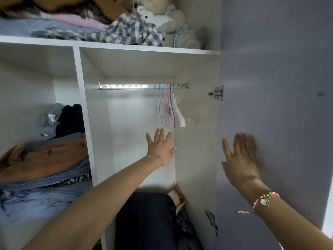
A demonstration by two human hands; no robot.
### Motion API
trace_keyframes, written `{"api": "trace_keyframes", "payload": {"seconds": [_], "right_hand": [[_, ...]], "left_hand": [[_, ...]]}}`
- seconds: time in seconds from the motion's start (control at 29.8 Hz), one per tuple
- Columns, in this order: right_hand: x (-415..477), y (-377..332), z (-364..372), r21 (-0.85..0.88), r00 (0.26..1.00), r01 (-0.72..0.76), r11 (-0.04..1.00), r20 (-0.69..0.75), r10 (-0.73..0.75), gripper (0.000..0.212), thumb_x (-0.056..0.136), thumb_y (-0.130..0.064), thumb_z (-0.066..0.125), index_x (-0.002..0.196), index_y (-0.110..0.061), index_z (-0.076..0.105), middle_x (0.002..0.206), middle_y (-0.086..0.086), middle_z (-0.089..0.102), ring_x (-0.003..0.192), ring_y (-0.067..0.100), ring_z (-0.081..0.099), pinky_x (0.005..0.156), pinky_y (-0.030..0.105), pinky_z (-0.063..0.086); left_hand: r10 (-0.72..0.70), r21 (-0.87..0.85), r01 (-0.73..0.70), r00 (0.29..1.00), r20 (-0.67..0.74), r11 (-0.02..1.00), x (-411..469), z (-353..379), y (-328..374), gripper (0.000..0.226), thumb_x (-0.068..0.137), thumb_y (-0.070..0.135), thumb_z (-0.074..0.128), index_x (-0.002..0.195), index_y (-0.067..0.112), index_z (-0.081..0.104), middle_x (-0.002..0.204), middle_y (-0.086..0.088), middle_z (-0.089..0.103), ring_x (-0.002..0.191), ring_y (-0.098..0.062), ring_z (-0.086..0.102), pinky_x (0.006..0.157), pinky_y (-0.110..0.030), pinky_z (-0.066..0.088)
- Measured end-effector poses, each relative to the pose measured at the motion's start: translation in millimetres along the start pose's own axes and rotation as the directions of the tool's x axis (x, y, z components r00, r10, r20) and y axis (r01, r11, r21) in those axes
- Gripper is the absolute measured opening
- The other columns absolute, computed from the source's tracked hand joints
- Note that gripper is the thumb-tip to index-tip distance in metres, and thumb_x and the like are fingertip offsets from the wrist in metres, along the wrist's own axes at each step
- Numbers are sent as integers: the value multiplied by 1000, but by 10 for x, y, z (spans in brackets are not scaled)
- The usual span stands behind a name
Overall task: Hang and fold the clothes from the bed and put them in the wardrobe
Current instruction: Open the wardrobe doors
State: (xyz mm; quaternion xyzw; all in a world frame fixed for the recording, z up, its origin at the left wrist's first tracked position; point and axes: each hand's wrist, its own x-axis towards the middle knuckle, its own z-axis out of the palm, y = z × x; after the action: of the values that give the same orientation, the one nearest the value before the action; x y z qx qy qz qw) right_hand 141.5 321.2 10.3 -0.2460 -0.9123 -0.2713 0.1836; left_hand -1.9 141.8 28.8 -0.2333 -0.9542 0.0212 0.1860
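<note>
Reaching into the wardrobe [196, 150], I have my left grip [160, 147] spread wide, holding nothing, with bare hangers [187, 109] on the rail [126, 86] just above its fingertips. My right grip [240, 159] lies flat, fingers straight, against the open door [279, 78]. Stacked clothes [45, 165] lie well left of the left grip.

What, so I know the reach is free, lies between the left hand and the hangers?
Nothing: the head view shows a bare gap from the left hand up to the hangers, with only the wardrobe's back panel behind.
</note>
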Motion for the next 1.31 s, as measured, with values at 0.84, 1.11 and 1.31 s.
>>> {"api": "trace_keyframes", "payload": {"seconds": [0.84,1.11,1.31], "right_hand": [[2742,-2351,-772,948,948,-259,183,286,-142,52,96,-15,46,138,5,24,124,20,51,94,25,61,45,14,40],[2899,-2531,-673,988,927,-17,155,-43,373,25,96,-8,34,74,-7,44,66,3,46,65,20,43,54,28,27],[2718,-2370,-606,988,910,146,43,-152,386,41,95,-6,38,56,-15,30,50,-4,31,48,10,26,45,23,19]], "left_hand": [[-61,-314,21,991,-118,949,1639,291,-1184,60,98,9,30,149,16,-1,158,-3,-6,145,-20,-6,116,-44,2],[-240,-831,-72,940,-241,552,1942,483,-1372,40,101,23,32,141,16,38,147,0,38,135,-14,33,107,-19,22],[-318,-911,-167,900,-297,377,2046,398,-1242,44,101,31,32,143,18,34,149,1,35,138,-12,28,111,-23,20]]}}
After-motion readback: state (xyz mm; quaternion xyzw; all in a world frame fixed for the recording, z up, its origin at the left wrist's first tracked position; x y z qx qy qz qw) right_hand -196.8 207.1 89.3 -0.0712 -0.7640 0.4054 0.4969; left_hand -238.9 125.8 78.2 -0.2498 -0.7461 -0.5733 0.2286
